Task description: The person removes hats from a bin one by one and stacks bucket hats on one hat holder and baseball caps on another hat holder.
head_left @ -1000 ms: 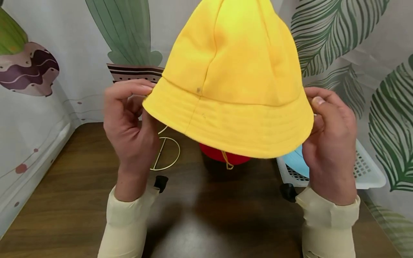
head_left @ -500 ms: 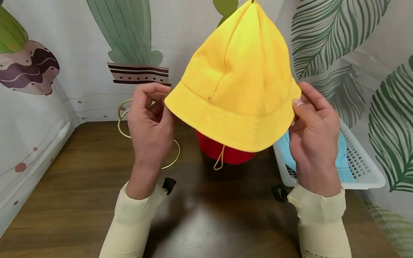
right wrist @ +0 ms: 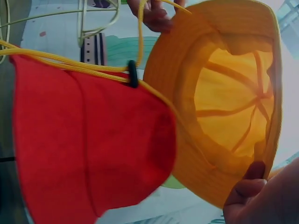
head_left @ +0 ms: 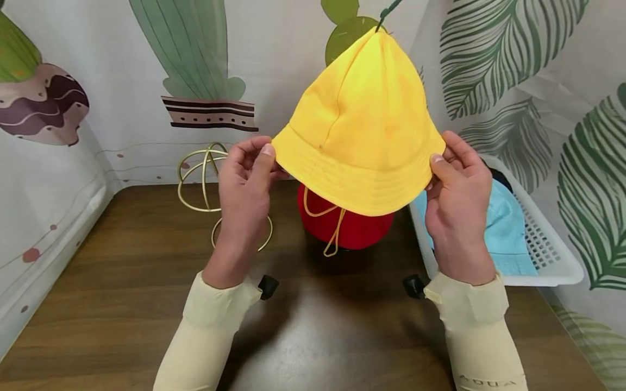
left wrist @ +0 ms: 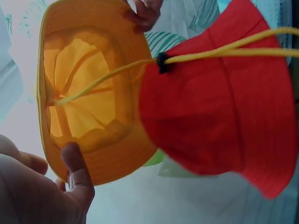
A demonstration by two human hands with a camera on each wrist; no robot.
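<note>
A yellow bucket hat (head_left: 362, 119) is held up in the air by its brim, crown upward. My left hand (head_left: 246, 201) pinches the brim's left edge between thumb and fingers. On the opposite edge, my right hand (head_left: 459, 201) grips the brim with the thumb on its near face. Just beneath is a red bucket hat (head_left: 347, 231), its top partly covered by the yellow one in the head view. Both wrist views look into the yellow hat's lining, and a yellow cord (right wrist: 103, 68) with a black toggle (left wrist: 162, 62) hangs from it across the red hat (right wrist: 98, 140).
A gold wire stand (head_left: 204, 179) is at the back left of the brown wooden table (head_left: 98, 293). To the right, a white plastic basket (head_left: 562, 266) holds a light blue hat (head_left: 508, 233) and something black. A plant-patterned cloth (head_left: 288, 65) hangs behind.
The yellow hat has come lower, showing its whole crown and tip. Both hands have moved inward, closer together, and more of the cord, the wire stand and the basket now shows.
</note>
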